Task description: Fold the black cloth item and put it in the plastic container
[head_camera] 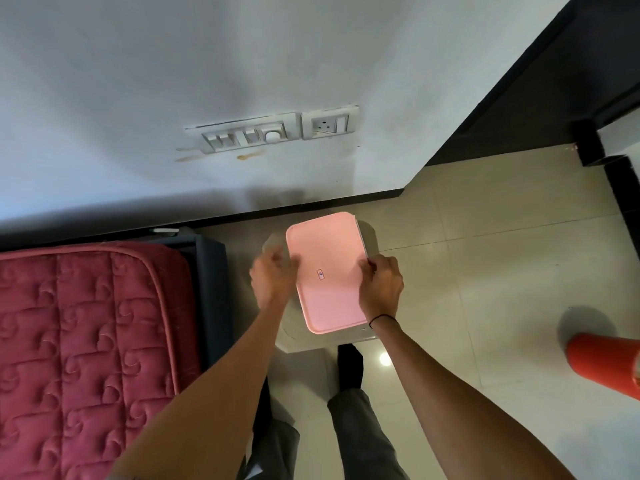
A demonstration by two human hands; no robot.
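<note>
**Lid on the container, cloth out of sight**

The plastic container (365,332) stands on the floor tiles (485,271) just ahead of your feet, and the pink lid (325,271) covers its whole top. Only a pale strip of wall shows under the lid's near and right edges, so you cannot see inside. The black cloth item appears nowhere in view: not on the floor, not in your hands, not on the red quilted mattress (86,341) to your left.

Your left hand (273,278) curls its fingers over the lid's left edge. Your right hand (381,287) grips the right edge, fingers bent over the rim. Both hold the lid from opposite sides.

Judging from this, you are either sealing the container with the folded cloth already inside, or about to lift the lid before fetching the cloth. Which of the two, the view does not settle.
</note>
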